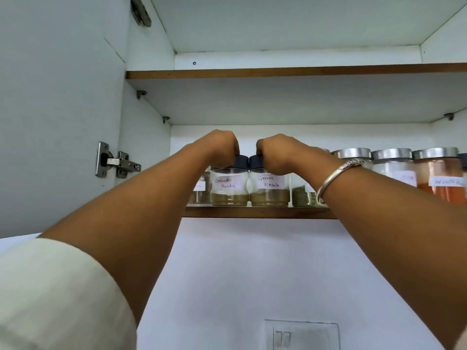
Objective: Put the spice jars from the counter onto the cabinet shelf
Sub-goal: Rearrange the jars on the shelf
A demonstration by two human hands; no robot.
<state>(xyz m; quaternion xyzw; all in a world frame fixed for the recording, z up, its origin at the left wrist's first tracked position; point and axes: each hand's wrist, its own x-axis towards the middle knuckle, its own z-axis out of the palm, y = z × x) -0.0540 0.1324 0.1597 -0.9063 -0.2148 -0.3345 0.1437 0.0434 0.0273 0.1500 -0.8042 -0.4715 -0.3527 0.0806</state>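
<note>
The left hand (222, 147) has its fingers curled down over the dark lid of the Coriander Powder jar (229, 188) and grips it from above. The right hand (275, 152) holds the lid of the Garam Masala jar (269, 189) in the same way. Both jars hang directly below the fingers, upright and touching each other, and their bottoms seem to stand already on the front part of the shelf (252, 212). Just outside the right fingers is a jar of green herbs (300, 195), and further out on that side is a row of jars with silver lids (391, 160). I judge that these two jars are nearly placed: what is left is to let go of the lids. The counter is not in view, so I cannot tell if more jars wait there.
</note>
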